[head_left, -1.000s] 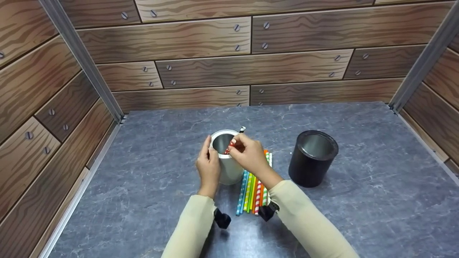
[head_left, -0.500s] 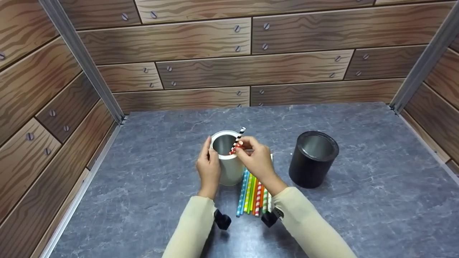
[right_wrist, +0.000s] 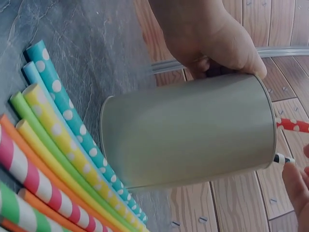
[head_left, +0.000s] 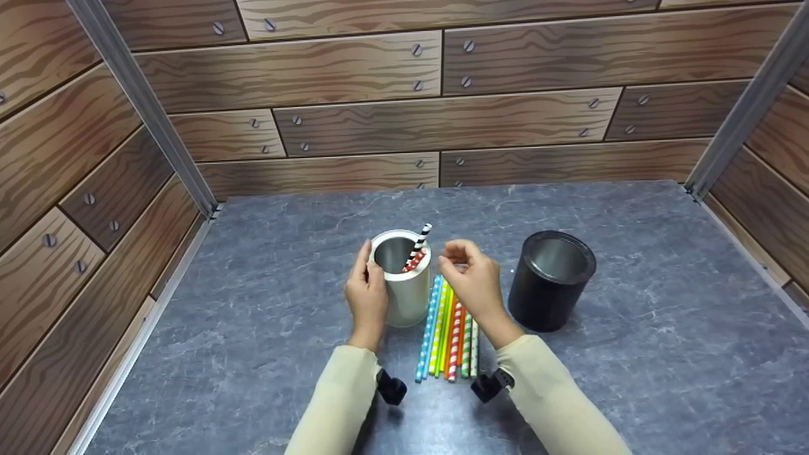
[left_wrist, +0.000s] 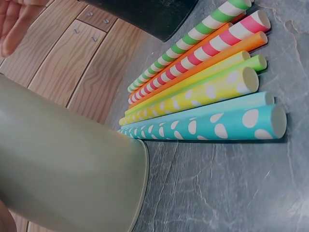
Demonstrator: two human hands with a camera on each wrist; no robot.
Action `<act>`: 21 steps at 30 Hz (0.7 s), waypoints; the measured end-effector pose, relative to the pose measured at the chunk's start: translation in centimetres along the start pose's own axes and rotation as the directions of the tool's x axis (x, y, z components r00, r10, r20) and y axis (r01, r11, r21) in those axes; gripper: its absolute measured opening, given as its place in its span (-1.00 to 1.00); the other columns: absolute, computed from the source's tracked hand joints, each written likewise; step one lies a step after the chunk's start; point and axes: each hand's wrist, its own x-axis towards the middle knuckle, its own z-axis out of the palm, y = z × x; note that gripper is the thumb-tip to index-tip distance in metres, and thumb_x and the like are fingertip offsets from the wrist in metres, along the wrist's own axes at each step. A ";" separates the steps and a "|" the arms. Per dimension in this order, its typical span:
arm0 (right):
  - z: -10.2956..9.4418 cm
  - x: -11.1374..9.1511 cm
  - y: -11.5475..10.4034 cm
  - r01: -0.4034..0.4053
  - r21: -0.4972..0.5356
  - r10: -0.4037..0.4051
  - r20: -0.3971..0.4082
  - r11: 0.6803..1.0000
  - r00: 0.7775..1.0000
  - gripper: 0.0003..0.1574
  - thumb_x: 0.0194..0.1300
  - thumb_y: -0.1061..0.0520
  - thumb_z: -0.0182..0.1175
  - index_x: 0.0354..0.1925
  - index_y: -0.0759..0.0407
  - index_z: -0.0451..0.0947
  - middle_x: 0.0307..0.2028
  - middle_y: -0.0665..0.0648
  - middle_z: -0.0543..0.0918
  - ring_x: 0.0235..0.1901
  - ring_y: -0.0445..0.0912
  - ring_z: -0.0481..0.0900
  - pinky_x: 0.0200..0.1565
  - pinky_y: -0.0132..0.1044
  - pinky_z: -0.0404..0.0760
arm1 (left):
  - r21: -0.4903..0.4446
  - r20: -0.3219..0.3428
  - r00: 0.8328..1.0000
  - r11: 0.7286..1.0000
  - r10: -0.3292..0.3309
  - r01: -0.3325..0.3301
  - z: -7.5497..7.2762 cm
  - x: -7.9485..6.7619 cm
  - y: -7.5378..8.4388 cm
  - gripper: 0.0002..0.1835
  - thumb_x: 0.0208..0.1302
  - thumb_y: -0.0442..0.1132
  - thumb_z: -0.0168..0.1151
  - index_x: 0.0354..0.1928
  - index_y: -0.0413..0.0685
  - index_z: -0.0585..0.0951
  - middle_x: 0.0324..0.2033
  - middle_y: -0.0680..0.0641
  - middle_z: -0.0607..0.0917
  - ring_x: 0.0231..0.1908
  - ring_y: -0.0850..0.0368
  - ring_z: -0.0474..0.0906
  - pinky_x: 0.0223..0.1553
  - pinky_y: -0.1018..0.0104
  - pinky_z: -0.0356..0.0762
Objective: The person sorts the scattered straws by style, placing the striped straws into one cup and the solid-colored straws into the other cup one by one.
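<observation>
A pale grey-white can [head_left: 407,302] stands upright on the table, and my left hand [head_left: 367,294] holds its left side with the thumb at the front. Two paper straws lean out over its rim: a black-and-white striped straw [head_left: 424,236] and a red straw with white dots [head_left: 415,260]. My right hand [head_left: 475,278] hovers to the right of the can, fingers loosely bent, with nothing visible in it. Below that hand lies a row of several paper straws, among them a blue dotted straw [left_wrist: 193,126], a yellow dotted straw [left_wrist: 193,94] and a red striped straw [left_wrist: 207,50].
A black can [head_left: 547,303] stands on the right of the grey marbled table [head_left: 265,316]. Wood-patterned panels [head_left: 354,69] enclose the back and both sides.
My right hand has let go of the red dotted straw, which now leans in the white can. That hand has drawn back to the right. The left hand has stayed on the can.
</observation>
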 end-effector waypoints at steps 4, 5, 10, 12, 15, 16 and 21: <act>-0.4 -0.2 0.6 -0.045 -0.030 0.044 -0.039 0.999 0.998 -0.80 0.00 0.36 0.23 -0.29 0.38 0.57 -0.41 0.24 0.68 -0.40 -0.01 0.63 -0.34 -0.45 0.60 | 0.007 0.006 1.000 1.000 -0.003 0.003 -0.1 0.0 0.0 -0.59 0.27 -0.36 -0.05 0.16 -0.20 0.49 0.10 -0.15 0.55 0.11 0.01 0.46 0.11 0.15 0.43; -0.5 -0.2 0.8 -0.060 -0.045 0.058 -0.044 0.997 0.997 -0.80 0.00 0.35 0.24 -0.30 0.37 0.58 -0.42 0.23 0.68 -0.41 -0.03 0.63 -0.34 -0.47 0.59 | 0.005 0.006 1.000 1.000 -0.003 0.003 -0.1 0.0 -0.1 -0.59 0.27 -0.36 -0.05 0.16 -0.21 0.49 0.11 -0.15 0.55 0.12 0.01 0.46 0.11 0.15 0.42; -0.9 -0.7 1.8 -0.135 -0.153 0.128 -0.050 0.979 0.990 -0.80 0.00 0.30 0.24 -0.30 0.32 0.60 -0.42 0.20 0.69 -0.41 -0.03 0.63 -0.33 -0.38 0.58 | 0.005 0.009 1.000 1.000 -0.010 0.009 -0.1 0.1 -0.1 -0.58 0.27 -0.36 -0.06 0.17 -0.23 0.48 0.11 -0.15 0.54 0.14 -0.01 0.44 0.14 0.16 0.41; -1.1 -0.9 2.2 -0.171 -0.196 0.167 -0.039 0.965 0.985 -0.77 0.01 0.28 0.23 -0.27 0.33 0.59 -0.40 0.20 0.69 -0.39 -0.02 0.64 -0.30 -0.30 0.59 | 0.007 0.011 1.000 1.000 -0.013 0.013 -0.1 0.1 0.0 -0.58 0.27 -0.35 -0.06 0.17 -0.22 0.48 0.12 -0.15 0.54 0.15 0.00 0.44 0.14 0.16 0.40; -1.3 -1.1 2.8 -0.227 -0.240 0.228 -0.023 0.944 0.973 -0.71 0.02 0.25 0.21 -0.22 0.34 0.58 -0.38 0.21 0.69 -0.37 0.00 0.64 -0.25 -0.23 0.60 | 0.012 0.017 1.000 1.000 -0.018 0.017 -0.2 0.1 0.1 -0.58 0.27 -0.35 -0.06 0.17 -0.21 0.48 0.12 -0.15 0.54 0.15 0.00 0.43 0.15 0.16 0.39; -1.3 -1.2 3.0 -0.237 -0.250 0.241 -0.016 0.939 0.970 -0.70 0.02 0.25 0.21 -0.21 0.34 0.57 -0.38 0.21 0.68 -0.36 0.01 0.64 -0.24 -0.21 0.60 | 0.016 0.018 1.000 1.000 -0.019 0.019 -0.1 0.1 0.1 -0.58 0.27 -0.35 -0.06 0.17 -0.21 0.48 0.12 -0.15 0.54 0.15 0.00 0.43 0.15 0.16 0.39; -1.5 -1.5 4.2 -0.250 -0.313 0.270 0.021 0.916 0.963 -0.64 0.01 0.22 0.21 -0.16 0.33 0.56 -0.32 0.25 0.64 -0.29 0.05 0.60 -0.17 -0.13 0.56 | 0.026 0.013 1.000 0.999 -0.018 0.018 -0.1 0.0 0.1 -0.58 0.27 -0.36 -0.05 0.16 -0.19 0.49 0.11 -0.15 0.55 0.14 -0.01 0.45 0.13 0.15 0.41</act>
